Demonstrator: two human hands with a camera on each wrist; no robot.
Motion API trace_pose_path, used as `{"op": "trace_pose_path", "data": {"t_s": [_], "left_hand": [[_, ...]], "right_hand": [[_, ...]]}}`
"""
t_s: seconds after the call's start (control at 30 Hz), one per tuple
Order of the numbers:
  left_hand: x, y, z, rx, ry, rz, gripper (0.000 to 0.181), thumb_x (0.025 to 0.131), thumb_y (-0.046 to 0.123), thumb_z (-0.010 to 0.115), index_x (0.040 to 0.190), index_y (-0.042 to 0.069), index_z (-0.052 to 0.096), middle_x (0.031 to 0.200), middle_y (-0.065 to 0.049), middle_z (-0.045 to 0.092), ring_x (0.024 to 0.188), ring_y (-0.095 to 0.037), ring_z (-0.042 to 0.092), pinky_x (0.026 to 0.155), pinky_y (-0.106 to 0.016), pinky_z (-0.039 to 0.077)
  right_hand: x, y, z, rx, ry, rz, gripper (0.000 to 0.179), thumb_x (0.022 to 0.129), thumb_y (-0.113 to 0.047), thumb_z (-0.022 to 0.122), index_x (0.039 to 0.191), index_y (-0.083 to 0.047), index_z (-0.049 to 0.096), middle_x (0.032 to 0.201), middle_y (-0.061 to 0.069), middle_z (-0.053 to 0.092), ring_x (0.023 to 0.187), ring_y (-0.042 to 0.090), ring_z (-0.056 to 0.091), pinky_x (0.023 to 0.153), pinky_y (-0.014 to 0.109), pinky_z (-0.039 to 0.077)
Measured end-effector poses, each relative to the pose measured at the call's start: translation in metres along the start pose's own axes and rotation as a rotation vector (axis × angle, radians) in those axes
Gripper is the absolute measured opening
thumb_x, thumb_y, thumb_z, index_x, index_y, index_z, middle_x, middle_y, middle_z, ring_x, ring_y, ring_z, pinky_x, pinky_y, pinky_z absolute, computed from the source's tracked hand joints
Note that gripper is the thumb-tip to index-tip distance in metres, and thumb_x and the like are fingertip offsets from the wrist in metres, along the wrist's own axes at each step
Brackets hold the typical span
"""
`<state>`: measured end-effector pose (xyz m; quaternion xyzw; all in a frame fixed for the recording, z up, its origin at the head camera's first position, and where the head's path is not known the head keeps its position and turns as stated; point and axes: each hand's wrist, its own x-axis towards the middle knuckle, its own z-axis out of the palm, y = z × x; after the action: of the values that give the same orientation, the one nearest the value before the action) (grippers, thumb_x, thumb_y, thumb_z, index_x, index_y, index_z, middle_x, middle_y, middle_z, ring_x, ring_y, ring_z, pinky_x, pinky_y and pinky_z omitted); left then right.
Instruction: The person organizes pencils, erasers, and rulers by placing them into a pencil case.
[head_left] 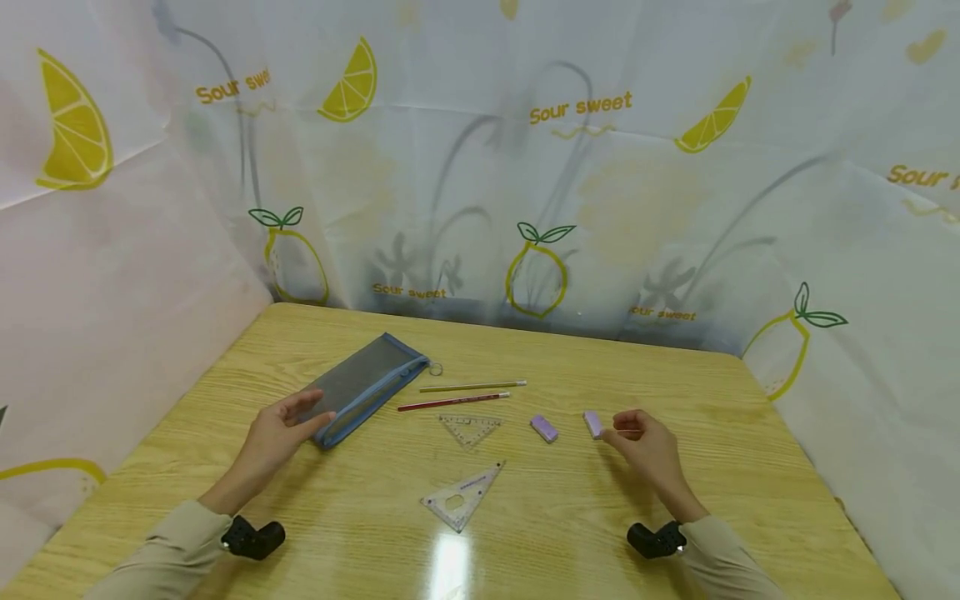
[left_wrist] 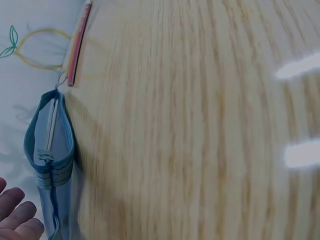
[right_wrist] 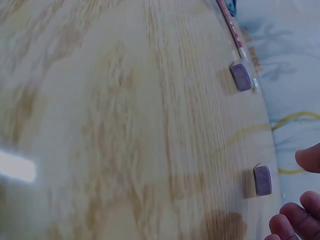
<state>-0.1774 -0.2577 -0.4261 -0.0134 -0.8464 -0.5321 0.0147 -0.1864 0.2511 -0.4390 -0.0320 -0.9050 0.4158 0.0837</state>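
Observation:
My left hand (head_left: pixel 281 429) is at the near left end of a blue mesh pencil case (head_left: pixel 367 379), its fingers loosely bent and thumb over the case edge. In the left wrist view the fingers (left_wrist: pixel 22 215) lie beside the zipped case (left_wrist: pixel 55 165); whether they touch it I cannot tell. My right hand (head_left: pixel 648 446) hovers just right of a purple eraser (head_left: pixel 592 424), holding nothing. The right wrist view has thumb and fingers (right_wrist: pixel 300 220) apart from that eraser (right_wrist: pixel 262 181). A second purple eraser (head_left: pixel 543 428) lies to its left.
A yellowish pencil (head_left: pixel 472 387) and a red pencil (head_left: pixel 453 402) lie right of the case. Nearer are two clear set squares, one small (head_left: pixel 470 429) and one with an oval hole (head_left: pixel 463 497). Lemon-printed cloth (head_left: pixel 480 167) walls the wooden table (head_left: pixel 337 533).

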Motion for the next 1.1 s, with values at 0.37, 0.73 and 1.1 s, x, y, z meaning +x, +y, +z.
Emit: {"op": "trace_pose_path", "data": {"t_s": [0.37,0.73,1.1], "left_hand": [[0.0,-0.003,0.01,0.119,0.064,0.012,0.067,0.089,0.031,0.073,0.137,-0.007,0.047,0.14,-0.027,0.045,0.13,-0.042,0.04,0.103,-0.052,0.036],[0.004,0.0,0.014,0.241,0.064,-0.01,0.065,0.083,0.019,0.078,0.135,-0.009,0.05,0.138,-0.031,0.045,0.128,-0.05,0.036,0.096,-0.059,0.039],[0.006,0.0,0.013,0.235,0.043,-0.043,0.064,0.085,0.023,0.077,0.136,-0.007,0.05,0.14,-0.031,0.042,0.128,-0.05,0.035,0.098,-0.06,0.037]], "right_hand": [[0.005,0.0,0.008,-0.033,0.003,0.001,0.032,0.083,-0.017,0.077,0.102,0.005,0.064,0.091,0.012,0.066,0.085,0.029,0.065,0.064,0.031,0.052],[0.009,-0.003,0.015,-0.055,0.007,-0.004,0.03,0.08,-0.017,0.081,0.095,0.004,0.065,0.082,0.007,0.065,0.074,0.023,0.063,0.064,0.033,0.052],[0.014,0.0,0.02,-0.071,0.028,-0.006,0.032,0.074,-0.019,0.085,0.09,0.001,0.066,0.076,0.004,0.064,0.068,0.017,0.06,0.062,0.03,0.048]]}}
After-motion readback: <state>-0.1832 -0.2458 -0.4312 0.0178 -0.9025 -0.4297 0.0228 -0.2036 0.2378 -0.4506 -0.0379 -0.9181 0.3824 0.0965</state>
